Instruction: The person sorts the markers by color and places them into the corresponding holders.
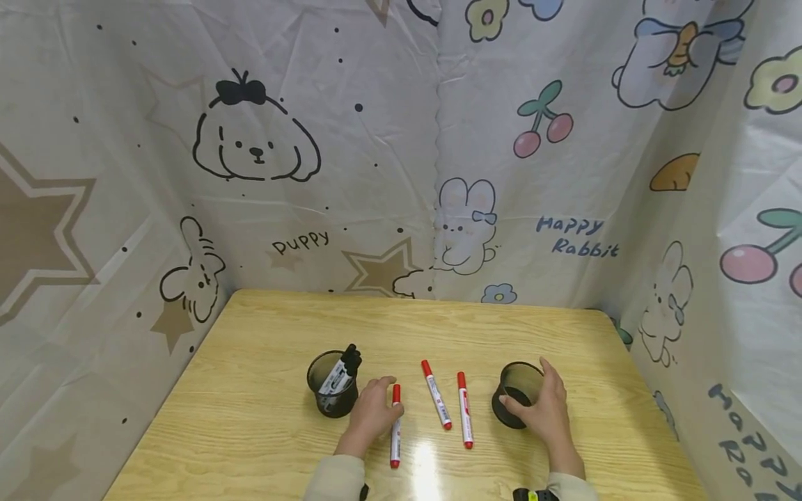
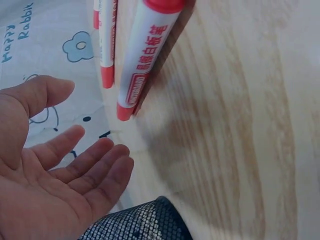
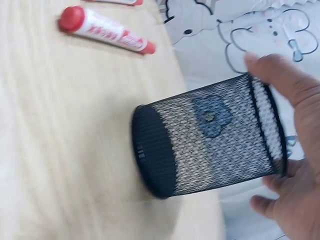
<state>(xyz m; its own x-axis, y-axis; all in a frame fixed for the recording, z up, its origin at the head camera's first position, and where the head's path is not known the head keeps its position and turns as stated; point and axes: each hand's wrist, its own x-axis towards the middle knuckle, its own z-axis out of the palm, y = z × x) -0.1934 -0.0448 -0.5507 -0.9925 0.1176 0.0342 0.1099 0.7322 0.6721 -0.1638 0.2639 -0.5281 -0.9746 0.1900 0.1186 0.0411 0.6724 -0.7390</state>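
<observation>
Right hand (image 1: 546, 412) around right cup (image 1: 519, 393), left hand (image 1: 371, 412) free

The left hand, thumb and fingers apart, holds nothing near the left red marker (image 1: 395, 445), just right of the left cup (image 1: 336, 405), which holds black markers (image 1: 341, 369). The right hand has thumb and fingers curled round the right cup's rim. Between the hands, the middle marker (image 1: 436, 394) and right marker (image 1: 465, 410) lie on the desk (image 1: 276, 327), near each other. Patterned cloth (image 1: 376, 195) hangs at the far side

Red-white markers (image 1: 465, 409), black mesh cup (image 3: 220, 135)
</observation>
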